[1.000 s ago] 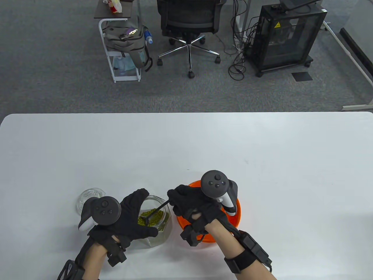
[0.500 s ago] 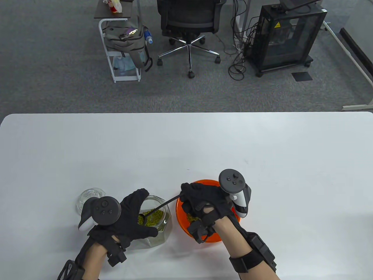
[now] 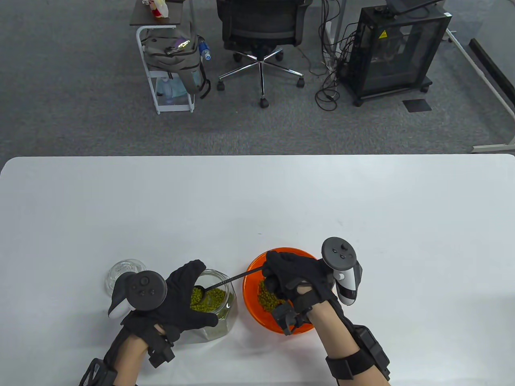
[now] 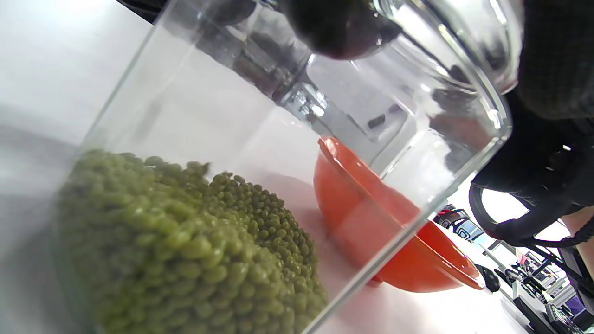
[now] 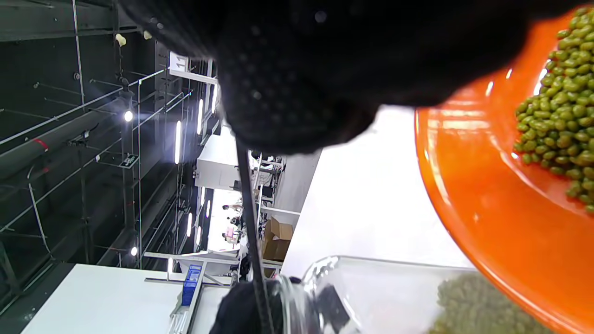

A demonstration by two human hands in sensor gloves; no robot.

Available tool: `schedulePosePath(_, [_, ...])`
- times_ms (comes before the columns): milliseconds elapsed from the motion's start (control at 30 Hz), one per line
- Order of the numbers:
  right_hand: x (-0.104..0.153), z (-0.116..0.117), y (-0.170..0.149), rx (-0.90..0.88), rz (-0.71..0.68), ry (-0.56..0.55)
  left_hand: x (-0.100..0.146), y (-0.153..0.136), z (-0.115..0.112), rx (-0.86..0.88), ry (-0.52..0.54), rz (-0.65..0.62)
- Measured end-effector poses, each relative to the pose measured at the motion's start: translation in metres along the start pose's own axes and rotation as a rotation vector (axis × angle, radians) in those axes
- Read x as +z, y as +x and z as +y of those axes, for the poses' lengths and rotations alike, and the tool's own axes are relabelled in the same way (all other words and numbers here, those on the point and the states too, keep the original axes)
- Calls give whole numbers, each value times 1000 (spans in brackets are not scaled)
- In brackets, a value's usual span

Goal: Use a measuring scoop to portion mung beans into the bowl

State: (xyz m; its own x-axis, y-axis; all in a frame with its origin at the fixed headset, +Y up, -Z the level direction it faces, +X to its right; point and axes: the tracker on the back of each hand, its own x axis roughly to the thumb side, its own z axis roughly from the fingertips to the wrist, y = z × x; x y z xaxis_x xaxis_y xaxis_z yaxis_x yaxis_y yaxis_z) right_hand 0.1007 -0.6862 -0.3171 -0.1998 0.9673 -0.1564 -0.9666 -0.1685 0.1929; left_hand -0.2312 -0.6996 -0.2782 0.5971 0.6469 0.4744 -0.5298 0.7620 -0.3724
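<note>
The small green mung beans [image 4: 185, 250] lie heaped in the tilted clear glass jar [image 3: 219, 305], steadied by the left hand [image 3: 177, 297], fingers curled round it. The right hand [image 3: 295, 277] pinches the thin black measuring scoop [image 3: 225, 281], dipping into the jar's mouth, beside the orange plastic bowl [image 3: 251, 277] already holding beans on the white surface [image 3: 257, 201].

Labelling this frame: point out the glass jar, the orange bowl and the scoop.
glass jar [image 3: 225, 287], table view, on its right wall.
orange bowl [image 3: 251, 291], table view, on its bare inner left wall.
scoop [image 3: 237, 278], table view, on the middle of its thin black handle.
</note>
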Motion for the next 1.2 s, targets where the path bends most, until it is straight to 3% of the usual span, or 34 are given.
schedulePosePath(733, [13, -45, 3, -104, -7, -23, 0, 0, 0, 5, -1, -1])
schedulePosePath(1200, [21, -118, -11, -140, 4, -67, 0, 0, 0, 6, -2, -2])
